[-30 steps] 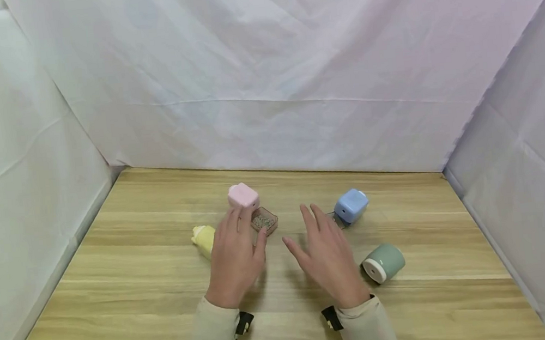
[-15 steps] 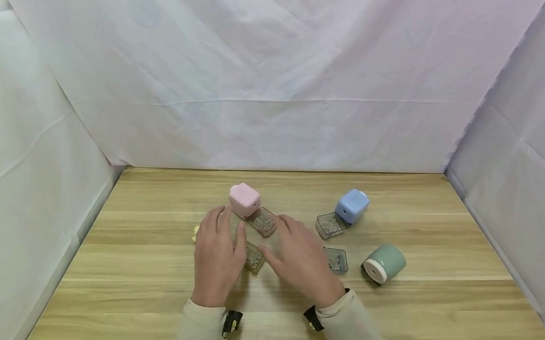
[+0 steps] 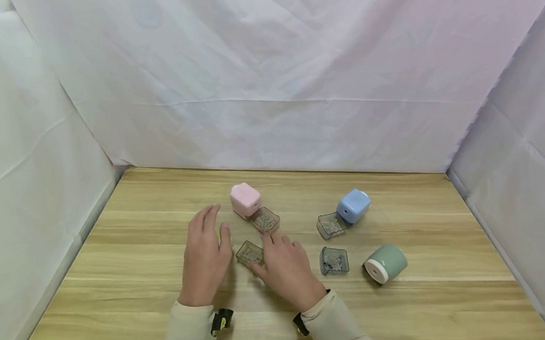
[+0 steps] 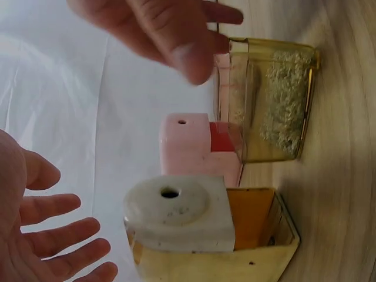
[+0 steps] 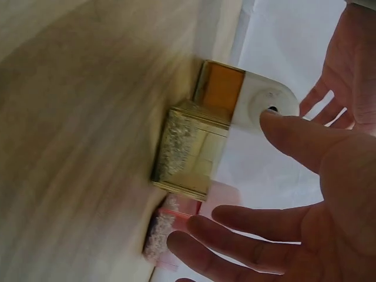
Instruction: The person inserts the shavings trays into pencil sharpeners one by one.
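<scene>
My left hand hovers with fingers spread beside a yellow pencil sharpener, which it mostly hides in the head view. The sharpener has a white end with a hole and an open drawer slot. To its right, a see-through yellow shavings drawer sits on the table, partly filled with shavings. My right hand is at that drawer's right side, fingers loosely bent and apart in the right wrist view; whether they touch it I cannot tell. Behind the drawer stand a pink sharpener and its shavings-filled pink drawer.
On the right are a blue sharpener with a clear drawer against it, a grey-green drawer with shavings, and a green sharpener on its side. White cloth walls the wooden table at back and sides.
Both hands have shifted left and the right hand has come lower, to the yellow drawer. The grey-green and clear drawers have come out from behind the right hand. The sharpeners look unmoved.
</scene>
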`<state>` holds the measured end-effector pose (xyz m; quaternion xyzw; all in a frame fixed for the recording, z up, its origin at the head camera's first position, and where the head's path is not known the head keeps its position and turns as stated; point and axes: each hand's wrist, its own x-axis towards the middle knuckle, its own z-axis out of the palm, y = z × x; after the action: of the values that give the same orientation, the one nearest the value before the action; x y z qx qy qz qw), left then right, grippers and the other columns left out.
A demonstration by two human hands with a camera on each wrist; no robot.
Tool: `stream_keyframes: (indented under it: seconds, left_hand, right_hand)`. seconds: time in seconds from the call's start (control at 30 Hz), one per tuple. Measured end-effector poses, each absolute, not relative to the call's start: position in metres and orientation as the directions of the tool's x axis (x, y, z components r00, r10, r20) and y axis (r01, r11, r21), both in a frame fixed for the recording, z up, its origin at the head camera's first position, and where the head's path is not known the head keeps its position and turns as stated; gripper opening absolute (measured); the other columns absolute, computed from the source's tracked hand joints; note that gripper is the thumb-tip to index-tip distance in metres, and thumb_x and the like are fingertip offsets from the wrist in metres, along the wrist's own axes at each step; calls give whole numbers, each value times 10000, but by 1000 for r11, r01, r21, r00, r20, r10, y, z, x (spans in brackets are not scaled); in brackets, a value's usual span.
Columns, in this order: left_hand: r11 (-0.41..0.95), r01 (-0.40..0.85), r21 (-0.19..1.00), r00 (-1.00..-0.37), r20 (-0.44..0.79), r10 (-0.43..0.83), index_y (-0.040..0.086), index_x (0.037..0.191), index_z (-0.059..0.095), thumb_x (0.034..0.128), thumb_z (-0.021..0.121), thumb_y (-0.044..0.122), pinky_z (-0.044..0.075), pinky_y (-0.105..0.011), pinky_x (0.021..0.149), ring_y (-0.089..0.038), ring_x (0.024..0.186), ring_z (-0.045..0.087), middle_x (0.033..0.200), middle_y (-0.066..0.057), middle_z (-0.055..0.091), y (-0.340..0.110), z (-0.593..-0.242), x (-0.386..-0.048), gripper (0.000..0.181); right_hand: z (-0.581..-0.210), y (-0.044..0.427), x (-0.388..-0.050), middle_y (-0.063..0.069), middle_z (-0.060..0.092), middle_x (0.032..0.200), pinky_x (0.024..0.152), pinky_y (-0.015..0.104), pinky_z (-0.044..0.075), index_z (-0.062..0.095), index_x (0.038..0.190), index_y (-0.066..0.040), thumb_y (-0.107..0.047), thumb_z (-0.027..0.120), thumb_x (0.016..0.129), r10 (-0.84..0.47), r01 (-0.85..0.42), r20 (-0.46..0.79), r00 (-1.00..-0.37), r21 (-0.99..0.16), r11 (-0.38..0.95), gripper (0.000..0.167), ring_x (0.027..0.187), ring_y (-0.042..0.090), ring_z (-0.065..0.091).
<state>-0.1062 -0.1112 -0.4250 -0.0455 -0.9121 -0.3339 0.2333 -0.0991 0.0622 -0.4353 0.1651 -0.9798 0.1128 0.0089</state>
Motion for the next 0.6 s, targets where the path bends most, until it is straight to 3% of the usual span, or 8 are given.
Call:
stream_keyframes:
  seconds: [0.27, 0.6]
  left_hand:
    - [757, 243, 606, -904, 425, -49, -46, 1491, 569, 1066, 561, -11, 528, -629, 1104, -469, 1412, 540, 1508, -284, 563, -125, -424, -108, 426]
    - [768, 259, 585, -926, 375, 26, -30, 1472, 593, 986, 533, -170, 512, -620, 1131, -469, 1422, 545, 1511, -256, 583, -140, -422, -109, 510]
  right_hand:
    - [-445, 57, -99, 118, 713, 1080, 813, 464, 590, 727, 1154, -13, -527, 812, 940, -326, -321, 1, -945, -173, 931, 563, 982, 278, 692]
    - [-448, 54, -99, 116, 702, 1021, 814, 458, 603, 726, 1088, 3, -423, 804, 972, -319, -310, -17, -947, -198, 930, 449, 937, 260, 689]
